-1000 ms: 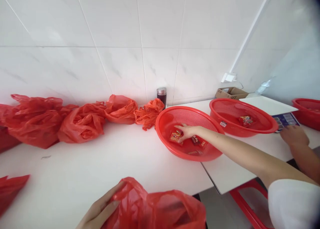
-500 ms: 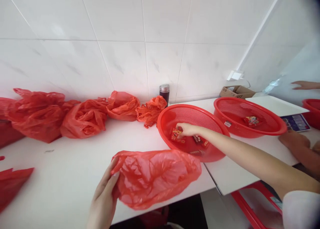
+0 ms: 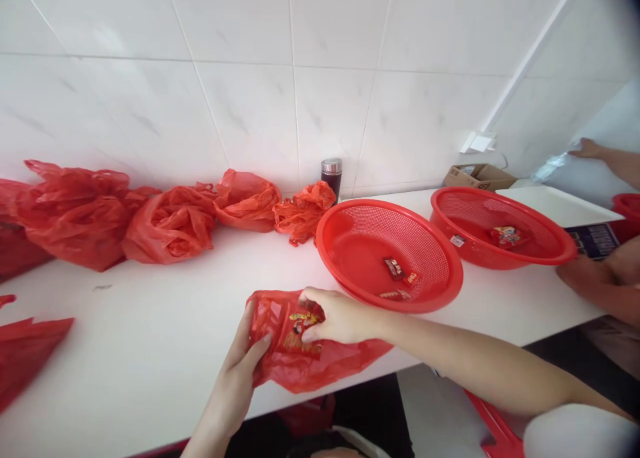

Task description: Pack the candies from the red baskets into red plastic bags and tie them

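Observation:
My left hand [image 3: 240, 371] grips the left edge of a red plastic bag [image 3: 340, 371] at the table's front edge. Over the bag's mouth, my right hand [image 3: 333, 315] pinches a red snack packet [image 3: 300, 338] with yellow print. Just behind the bag is a red perforated basket [image 3: 450, 291] with several small packets in it, among them a dark one [image 3: 394, 267]. My right forearm passes in front of this basket.
Bunched red bags [image 3: 170, 225] line the wall. A dark flask [image 3: 331, 175] stands behind the basket. At right are a second red basket [image 3: 500, 258] with a packet, a cardboard box [image 3: 480, 177], a white tray [image 3: 560, 205] and other people's arms [image 3: 615, 165].
My right hand has come out of the near basket with the red packet and moved left to the bag. At right, another person's hand has reached a clear plastic item.

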The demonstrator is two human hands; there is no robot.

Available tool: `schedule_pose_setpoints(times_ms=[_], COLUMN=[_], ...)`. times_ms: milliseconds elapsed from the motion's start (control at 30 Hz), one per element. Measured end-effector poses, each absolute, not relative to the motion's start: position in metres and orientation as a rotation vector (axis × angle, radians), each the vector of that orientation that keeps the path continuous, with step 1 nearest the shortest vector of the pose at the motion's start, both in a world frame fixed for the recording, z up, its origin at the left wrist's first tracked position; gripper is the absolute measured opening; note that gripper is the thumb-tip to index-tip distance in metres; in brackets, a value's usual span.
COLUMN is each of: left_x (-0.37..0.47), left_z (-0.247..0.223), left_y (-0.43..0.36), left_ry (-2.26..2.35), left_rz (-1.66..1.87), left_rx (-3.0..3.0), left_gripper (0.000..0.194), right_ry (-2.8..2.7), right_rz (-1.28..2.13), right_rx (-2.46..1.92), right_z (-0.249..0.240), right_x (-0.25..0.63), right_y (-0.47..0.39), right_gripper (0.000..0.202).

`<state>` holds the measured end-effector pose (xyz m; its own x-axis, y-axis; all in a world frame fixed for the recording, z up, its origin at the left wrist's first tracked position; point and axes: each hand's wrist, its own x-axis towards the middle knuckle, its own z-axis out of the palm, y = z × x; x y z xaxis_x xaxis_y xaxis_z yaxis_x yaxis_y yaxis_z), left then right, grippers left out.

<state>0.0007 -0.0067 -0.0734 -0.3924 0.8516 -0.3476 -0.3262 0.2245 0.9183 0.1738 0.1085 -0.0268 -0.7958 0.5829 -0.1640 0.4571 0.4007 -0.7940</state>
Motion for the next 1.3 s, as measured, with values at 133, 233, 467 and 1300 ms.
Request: schedule_pose_setpoints(times_ms=[133,233,467,1300], left_x=[-0.009,-0.014,-0.033,-0.046], left_z=[-0.075,-0.071,-0.075,-0.098], left_y=[-0.013,-0.015,-0.019,-0.03], left_ry=[1.448,1.456,1.68,1.792], left_rz=[1.357,1.333,1.286,1.308], left_rx=[0.625,0.607,0.801,0.83], left_gripper=[0.065,0.065,0.075,0.048], right_ry=[-2.636,-2.679,-2.722,-2.326], right_rz=[0.854,0.901,0.799,1.437], right_rx=[-0.876,-0.787,-1.365,-0.881], right_z=[-0.05,-0.024,0.008,0.05], right_x=[0.166,0.175,0.264,0.233], right_y=[0.102,0.111,0.213,0.16], right_gripper=[0.049,0.042,0.086,0.043])
